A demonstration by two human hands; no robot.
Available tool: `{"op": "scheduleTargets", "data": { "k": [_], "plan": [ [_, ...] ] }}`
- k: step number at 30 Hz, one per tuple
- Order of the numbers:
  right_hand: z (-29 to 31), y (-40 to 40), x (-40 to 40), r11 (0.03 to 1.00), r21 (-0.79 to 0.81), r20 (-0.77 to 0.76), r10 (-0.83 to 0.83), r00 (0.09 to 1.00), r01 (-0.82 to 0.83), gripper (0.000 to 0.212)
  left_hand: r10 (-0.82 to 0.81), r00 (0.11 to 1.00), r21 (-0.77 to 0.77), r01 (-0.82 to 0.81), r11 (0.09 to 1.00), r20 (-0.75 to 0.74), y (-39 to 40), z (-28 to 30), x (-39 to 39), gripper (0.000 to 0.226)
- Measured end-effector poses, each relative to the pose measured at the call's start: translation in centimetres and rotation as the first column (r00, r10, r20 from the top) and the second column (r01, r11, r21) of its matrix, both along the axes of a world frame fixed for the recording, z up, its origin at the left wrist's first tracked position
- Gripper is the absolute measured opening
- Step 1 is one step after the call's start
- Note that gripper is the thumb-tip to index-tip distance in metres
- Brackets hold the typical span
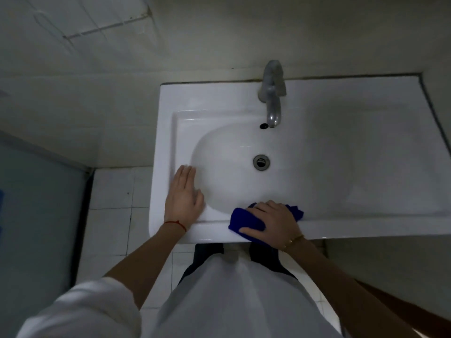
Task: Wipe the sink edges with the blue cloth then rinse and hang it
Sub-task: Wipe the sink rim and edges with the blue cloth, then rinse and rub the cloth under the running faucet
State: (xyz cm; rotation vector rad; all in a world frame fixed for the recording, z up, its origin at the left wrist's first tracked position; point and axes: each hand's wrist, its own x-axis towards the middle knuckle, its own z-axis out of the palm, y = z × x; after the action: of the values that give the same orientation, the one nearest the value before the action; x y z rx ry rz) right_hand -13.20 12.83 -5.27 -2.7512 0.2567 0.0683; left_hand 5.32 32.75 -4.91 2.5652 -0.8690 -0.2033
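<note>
The right hand [271,222] is pressing down on the blue cloth [246,222], fingers spread flat over it and the thumb lying along its near side, pinning it against the front edge of the sink [219,234]. The cloth is sitting bunched on that front rim, a fold of it showing past the fingertips toward the counter side. A thin bracelet [292,241] is circling the right wrist. The left hand [184,195] is resting flat on the front left corner of the rim, fingers straight and close together, holding nothing; a red string [175,224] is tied around its wrist.

The white basin is glossy, with a round drain [261,162] in its middle and a metal faucet [272,93] leaning over the back. The white counter [378,142] is stretching off to the right. Pale wall tiles [97,32] are rising behind, and white floor tiles [109,203] are lying below on the left, beside a bluish panel [36,215].
</note>
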Motion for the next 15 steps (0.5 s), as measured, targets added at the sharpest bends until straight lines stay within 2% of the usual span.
{"op": "scheduleTargets", "data": {
  "k": [5,8,15],
  "plan": [
    [0.1,-8.5,-5.1,0.999,-0.019,-0.033,0.034,0.999,-0.034,0.070,0.057,0.998,0.028,-0.056,0.998,-0.040,-3.9,-0.7,-3.2,0.062],
    [0.2,-13.1,-8.1,0.999,-0.033,0.001,0.038,0.999,-0.038,0.068,0.072,0.996,0.028,-0.070,0.997,-0.053,-5.9,-0.8,-4.9,0.062],
    [0.0,-17.8,-8.8,0.997,0.036,0.056,-0.074,0.996,0.072,0.068,0.094,0.995,-0.036,-0.095,0.995,-0.020,-9.0,-0.1,-6.4,0.051]
  ]
}}
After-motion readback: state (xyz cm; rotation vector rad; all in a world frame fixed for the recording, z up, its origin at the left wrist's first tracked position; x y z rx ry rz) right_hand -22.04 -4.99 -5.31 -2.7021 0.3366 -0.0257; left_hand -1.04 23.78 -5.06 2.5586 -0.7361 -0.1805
